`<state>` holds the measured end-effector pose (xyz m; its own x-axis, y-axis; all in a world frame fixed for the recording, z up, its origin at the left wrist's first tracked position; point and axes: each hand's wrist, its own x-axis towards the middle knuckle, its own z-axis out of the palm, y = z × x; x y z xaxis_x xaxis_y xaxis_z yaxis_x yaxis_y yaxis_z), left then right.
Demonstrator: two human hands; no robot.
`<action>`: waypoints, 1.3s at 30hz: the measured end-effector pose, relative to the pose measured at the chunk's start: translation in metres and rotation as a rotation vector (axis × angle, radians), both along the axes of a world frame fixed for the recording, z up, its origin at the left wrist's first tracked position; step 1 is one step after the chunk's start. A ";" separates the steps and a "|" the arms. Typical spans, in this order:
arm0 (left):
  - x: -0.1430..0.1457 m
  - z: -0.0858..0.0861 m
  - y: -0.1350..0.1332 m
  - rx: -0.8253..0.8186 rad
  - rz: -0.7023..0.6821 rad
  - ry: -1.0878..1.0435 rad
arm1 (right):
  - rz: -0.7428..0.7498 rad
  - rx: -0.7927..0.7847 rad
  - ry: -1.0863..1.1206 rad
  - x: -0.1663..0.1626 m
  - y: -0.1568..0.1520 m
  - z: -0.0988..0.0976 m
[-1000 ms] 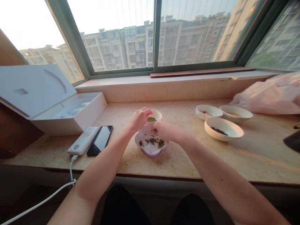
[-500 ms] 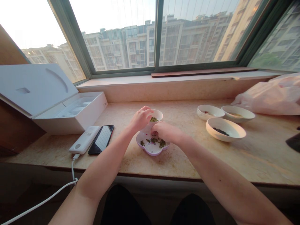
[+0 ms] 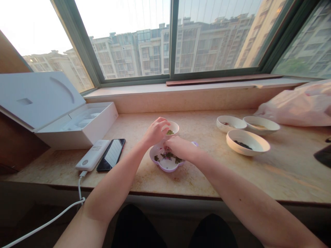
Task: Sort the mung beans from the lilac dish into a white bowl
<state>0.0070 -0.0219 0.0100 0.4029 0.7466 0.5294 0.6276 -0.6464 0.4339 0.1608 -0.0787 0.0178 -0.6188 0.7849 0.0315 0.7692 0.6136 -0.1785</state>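
My left hand [image 3: 157,131] is curled over the left rim of a small white bowl [image 3: 176,128] and grips it. Small green beans [image 3: 170,132], which look like mung beans, lie inside this bowl. Just in front of it stands a flower-shaped dish [image 3: 168,168] with a purple rim. Darker green beans [image 3: 168,155] are scattered in little clusters across the dish. Over the back of the dish, my right hand [image 3: 177,146] reaches in with its fingers pointing down and drawn together. What its fingertips hold, if anything, is hidden.
Three pale bowls stand at right: one with dark bits [image 3: 248,146], two behind it [image 3: 231,128] [image 3: 261,130]. A plastic bag [image 3: 300,105] lies beyond. At left are a phone [image 3: 111,155], a corded power bank [image 3: 92,155] and an open white box [image 3: 100,120]. The counter's front edge [image 3: 176,197] is near me.
My right hand has shifted a little to the left over the dish, uncovering part of its right rim. My left hand stays at the small bowl. The view has shifted slightly.
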 end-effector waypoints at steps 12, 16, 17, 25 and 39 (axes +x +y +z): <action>-0.004 0.003 0.001 0.025 0.007 -0.036 | 0.018 -0.073 0.421 0.003 0.004 0.006; -0.003 0.004 0.001 0.030 0.044 -0.069 | 0.023 -0.247 0.642 0.003 0.007 0.005; -0.003 0.005 0.001 0.031 0.049 -0.079 | 0.025 -0.311 0.708 0.004 0.007 0.006; -0.008 0.015 -0.007 0.016 -0.045 -0.066 | 0.064 -0.703 1.197 0.008 0.003 0.022; 0.001 0.026 -0.023 0.016 -0.065 0.004 | 0.126 -0.945 1.541 0.015 -0.006 0.033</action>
